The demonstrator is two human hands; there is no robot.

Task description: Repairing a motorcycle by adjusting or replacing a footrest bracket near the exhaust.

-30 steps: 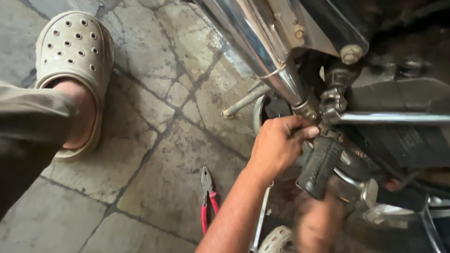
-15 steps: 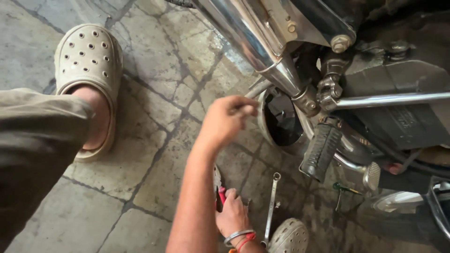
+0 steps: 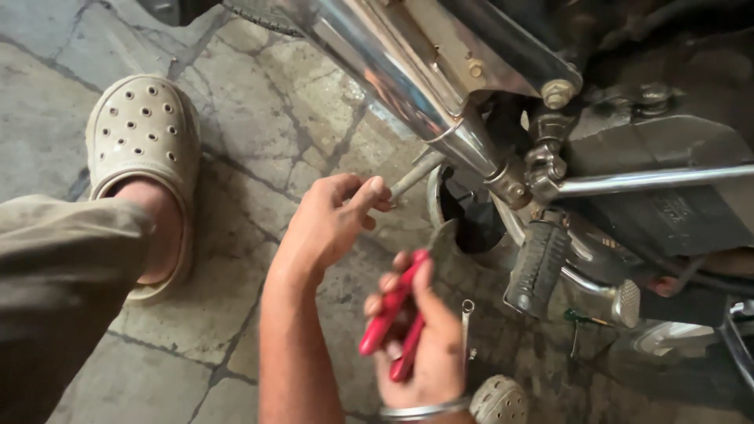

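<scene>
Two bare hands at work beside a motorcycle on cracked stone paving.

Nearest, right hand (image 3: 420, 345) closed around red-handled pliers (image 3: 397, 322), jaws raised toward the dark opening below the chrome exhaust pipe (image 3: 393, 74). Beyond, left hand (image 3: 330, 220) pinching a thin metal rod (image 3: 416, 174). Black footpeg (image 3: 538, 263) to the right; beige clog (image 3: 141, 137) far left.

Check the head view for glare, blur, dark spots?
Head view: strong glare on the chrome exhaust pipe; deep shadow under the motorcycle at upper right hides detail; right hand with red-handled pliers slightly soft; left hand and beige clog sharp; paved floor evenly lit.
</scene>
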